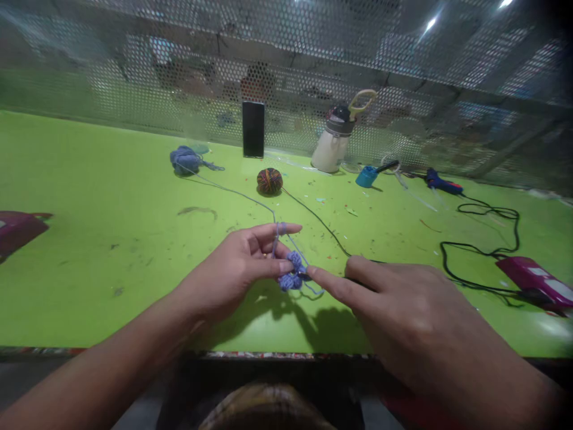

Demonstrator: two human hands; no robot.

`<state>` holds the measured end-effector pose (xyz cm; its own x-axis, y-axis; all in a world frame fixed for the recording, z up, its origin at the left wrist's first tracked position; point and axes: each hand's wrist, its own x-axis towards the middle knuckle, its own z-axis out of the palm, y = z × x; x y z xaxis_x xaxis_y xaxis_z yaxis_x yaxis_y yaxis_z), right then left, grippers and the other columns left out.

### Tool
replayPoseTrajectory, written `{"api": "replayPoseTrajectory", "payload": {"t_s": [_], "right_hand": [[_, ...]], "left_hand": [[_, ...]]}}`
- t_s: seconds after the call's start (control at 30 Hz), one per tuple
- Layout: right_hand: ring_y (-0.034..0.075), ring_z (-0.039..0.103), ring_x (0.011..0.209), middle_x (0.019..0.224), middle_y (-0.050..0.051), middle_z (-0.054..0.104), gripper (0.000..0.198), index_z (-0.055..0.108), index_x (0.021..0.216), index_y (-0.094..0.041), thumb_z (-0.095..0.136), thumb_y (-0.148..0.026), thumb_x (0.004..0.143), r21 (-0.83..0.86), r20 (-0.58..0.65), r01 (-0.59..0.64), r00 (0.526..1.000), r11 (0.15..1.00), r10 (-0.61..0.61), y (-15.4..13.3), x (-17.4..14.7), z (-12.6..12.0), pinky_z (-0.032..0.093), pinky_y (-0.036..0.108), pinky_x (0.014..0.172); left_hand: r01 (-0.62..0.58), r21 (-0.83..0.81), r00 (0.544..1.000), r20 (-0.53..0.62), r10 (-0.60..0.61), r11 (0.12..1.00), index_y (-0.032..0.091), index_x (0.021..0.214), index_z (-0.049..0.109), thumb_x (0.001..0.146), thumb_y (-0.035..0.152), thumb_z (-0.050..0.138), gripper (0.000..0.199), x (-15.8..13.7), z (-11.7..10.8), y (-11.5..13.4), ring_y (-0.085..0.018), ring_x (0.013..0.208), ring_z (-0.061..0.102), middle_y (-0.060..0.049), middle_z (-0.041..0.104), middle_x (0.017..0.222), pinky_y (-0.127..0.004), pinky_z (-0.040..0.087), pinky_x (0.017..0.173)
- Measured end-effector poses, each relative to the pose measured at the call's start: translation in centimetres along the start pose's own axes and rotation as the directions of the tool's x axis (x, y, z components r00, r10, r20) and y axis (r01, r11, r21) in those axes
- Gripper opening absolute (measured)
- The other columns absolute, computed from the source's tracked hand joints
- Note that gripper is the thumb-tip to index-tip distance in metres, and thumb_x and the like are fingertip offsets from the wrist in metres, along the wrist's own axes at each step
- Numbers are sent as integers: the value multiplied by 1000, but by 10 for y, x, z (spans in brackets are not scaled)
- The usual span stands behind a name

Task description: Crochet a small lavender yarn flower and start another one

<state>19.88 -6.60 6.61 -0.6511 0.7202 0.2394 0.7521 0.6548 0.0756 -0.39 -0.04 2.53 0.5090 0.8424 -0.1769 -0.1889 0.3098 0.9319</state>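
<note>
The left hand [237, 266] is pinching a small blue crochet piece [292, 278] above the near green table [89, 239], yarn looping over its forefinger, while the right hand [403, 316] is touching it with an extended forefinger.

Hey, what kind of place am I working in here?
Probably a craft workbench: yarn balls, a blue glue gun and the small crochet piece pinched in your left hand, on a green table.
</note>
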Motion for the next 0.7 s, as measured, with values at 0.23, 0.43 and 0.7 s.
{"api": "replayPoseTrajectory", "payload": {"t_s": [0.23,0.43,0.7], "right_hand": [[15,48,49,67,3,56,45,61,118,-16,39,0,82,63,-24,-15,1000,998,17,1,-5,1,23,29,47],[16,52,49,70,3,58,58,59,122,-21,43,-1,70,32,55,-97,994,995,95,3,-5,0,24,28,46],[15,50,49,68,2,56,46,60,115,-22,41,-3,79,61,54,-79,996,995,75,7,-6,-5,25,27,46]], "left_hand": [[-36,22,999,20,35,999,21,124,59,75,12,73,52,-1,0,-2,-8,73,55,5,58,80,-24,44,72],[-67,66,996,58,63,996,22,127,57,77,13,72,53,-1,0,-3,-8,74,56,5,59,81,-24,45,72],[-62,60,993,100,55,996,20,130,53,77,9,71,57,0,1,-3,-9,76,57,4,60,81,-23,46,73]]}}
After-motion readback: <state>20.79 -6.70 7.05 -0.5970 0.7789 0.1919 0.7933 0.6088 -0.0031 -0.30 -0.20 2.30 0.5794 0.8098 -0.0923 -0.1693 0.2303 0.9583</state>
